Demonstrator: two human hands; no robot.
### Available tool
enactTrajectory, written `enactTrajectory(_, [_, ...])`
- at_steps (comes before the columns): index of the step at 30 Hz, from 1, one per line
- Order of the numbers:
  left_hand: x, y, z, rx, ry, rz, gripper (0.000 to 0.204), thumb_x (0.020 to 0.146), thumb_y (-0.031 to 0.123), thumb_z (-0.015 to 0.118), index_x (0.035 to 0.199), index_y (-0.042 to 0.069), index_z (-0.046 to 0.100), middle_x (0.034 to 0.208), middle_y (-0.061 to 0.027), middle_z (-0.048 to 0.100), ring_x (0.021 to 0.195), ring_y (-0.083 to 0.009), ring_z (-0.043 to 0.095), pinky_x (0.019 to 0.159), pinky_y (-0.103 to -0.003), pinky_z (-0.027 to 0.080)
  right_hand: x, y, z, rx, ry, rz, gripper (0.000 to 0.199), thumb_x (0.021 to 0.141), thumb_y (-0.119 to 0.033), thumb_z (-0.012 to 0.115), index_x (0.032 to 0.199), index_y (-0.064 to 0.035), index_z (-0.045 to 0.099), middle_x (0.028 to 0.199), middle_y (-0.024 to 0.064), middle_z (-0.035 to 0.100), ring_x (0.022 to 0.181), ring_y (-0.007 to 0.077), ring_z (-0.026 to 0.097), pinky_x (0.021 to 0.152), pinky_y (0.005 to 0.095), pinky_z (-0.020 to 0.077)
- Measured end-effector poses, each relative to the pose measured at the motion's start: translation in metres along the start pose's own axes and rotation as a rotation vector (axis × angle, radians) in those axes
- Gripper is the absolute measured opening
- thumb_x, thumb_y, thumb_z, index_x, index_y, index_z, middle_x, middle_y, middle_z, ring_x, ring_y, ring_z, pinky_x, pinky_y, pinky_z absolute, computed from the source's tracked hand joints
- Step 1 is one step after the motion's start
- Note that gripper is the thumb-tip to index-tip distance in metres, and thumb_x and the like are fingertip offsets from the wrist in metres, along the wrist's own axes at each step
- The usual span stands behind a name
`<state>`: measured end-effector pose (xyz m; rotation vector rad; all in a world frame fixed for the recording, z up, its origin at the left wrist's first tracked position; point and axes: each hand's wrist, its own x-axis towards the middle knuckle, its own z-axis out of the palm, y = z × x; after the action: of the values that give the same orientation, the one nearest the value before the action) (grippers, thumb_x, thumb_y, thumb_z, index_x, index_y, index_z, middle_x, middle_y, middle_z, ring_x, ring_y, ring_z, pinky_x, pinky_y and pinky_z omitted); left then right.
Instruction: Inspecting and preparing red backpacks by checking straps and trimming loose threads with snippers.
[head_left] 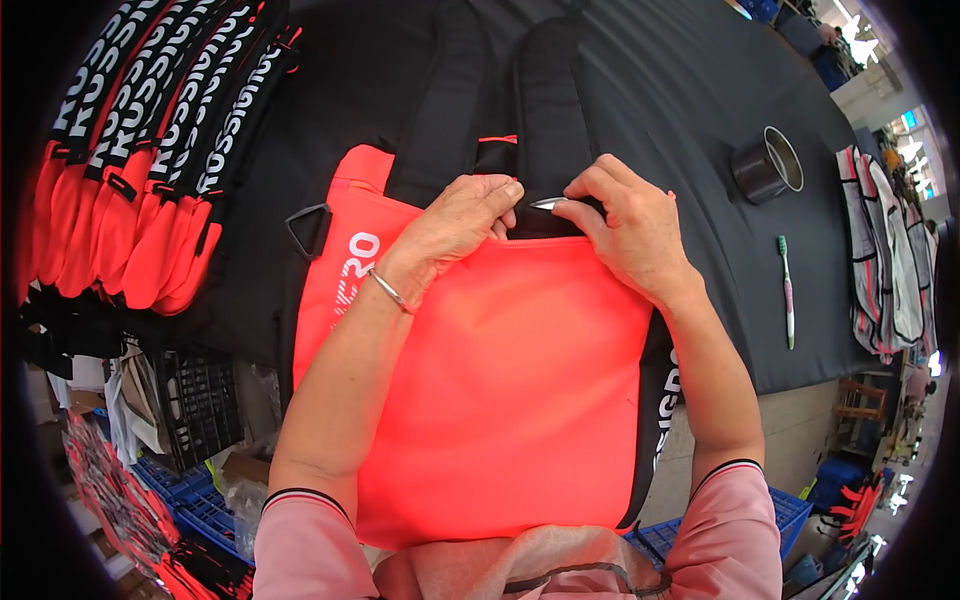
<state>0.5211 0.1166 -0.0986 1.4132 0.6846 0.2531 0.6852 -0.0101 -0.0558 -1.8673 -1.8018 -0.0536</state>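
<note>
A bright coral-red backpack (510,380) with black sides lies before me, its lower end near my body. Two black padded shoulder straps (553,95) stretch away from its far edge. My left hand (465,215), a silver bangle at its wrist, is closed with thumb and fingers pinched at that edge, by the base of the straps. Any thread between the fingertips is too small to make out. My right hand (630,220) grips thread snips (547,203); only their pointed silver tip shows, aimed at my left fingertips. A black triangular ring (308,230) sticks out at the bag's left side.
Several black-and-red straps (175,150) are piled at the far left of the black-covered table (700,110). On the right are a dark metal cup (760,168), a toothbrush (787,295) and grey-and-red fabric pieces (885,255). Blue crates (185,490) stand below the table.
</note>
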Motion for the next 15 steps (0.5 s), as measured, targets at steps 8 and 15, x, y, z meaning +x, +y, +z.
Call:
enactTrajectory(8, [-0.001,0.001,0.000,-0.031,0.015,-0.028,0.034,0.100,0.033,0.053,0.079,0.008,0.058,0.070,0.0030,0.054,0.057,-0.0031,0.047,0.055,-0.019,0.041,-0.001,0.001,0.008,0.113,0.095,0.014,0.016,0.081,-0.019,0.075,0.082,-0.0058,0.065,0.079,0.0024,0.058,0.063,0.0193,0.060,0.056,0.0325,0.0462])
enactTrajectory(15, [-0.024,-0.014,0.027,0.395,0.428,0.275,0.023,0.097,0.022,0.059,0.089,0.001,0.060,0.072,-0.0026,0.056,0.064,-0.0083,0.058,0.059,-0.022,0.047,-0.006,0.020,0.017,0.409,0.135,0.336,0.025,0.079,-0.021,0.078,0.090,-0.0033,0.065,0.084,0.0041,0.062,0.072,0.0174,0.062,0.066,0.0299,0.0498])
